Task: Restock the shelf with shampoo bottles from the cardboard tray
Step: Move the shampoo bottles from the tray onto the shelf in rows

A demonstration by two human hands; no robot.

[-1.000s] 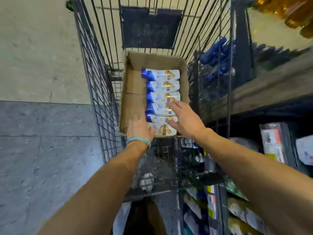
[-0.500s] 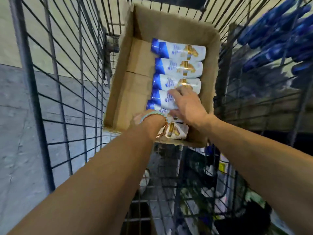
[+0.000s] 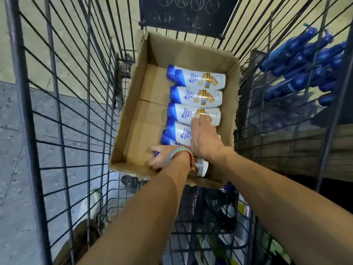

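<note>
A cardboard tray [image 3: 133, 131] sits inside a wire cart. Several white shampoo bottles with blue caps lie in a row along its right side; the farthest one [image 3: 196, 78] is untouched. My left hand [image 3: 162, 158], with a braided wristband, is curled around the nearest bottle [image 3: 202, 167] at the tray's front edge. My right hand [image 3: 202, 138] lies flat over the middle bottles, its fingertips resting on the third bottle [image 3: 183, 114]. Its palm hides the bottles below, so its grip cannot be made out.
The black wire cart [image 3: 63, 111] encloses the tray on all sides, with a dark sign plate [image 3: 189, 14] at the far end. Dark blue bottles [image 3: 309, 67] lie on a wooden shelf [image 3: 305, 150] to the right. More goods show below through the cart.
My view has moved closer over the tray. My left hand has slid from the tray's front edge onto the nearest bottle, and my right hand has reached further up the row.
</note>
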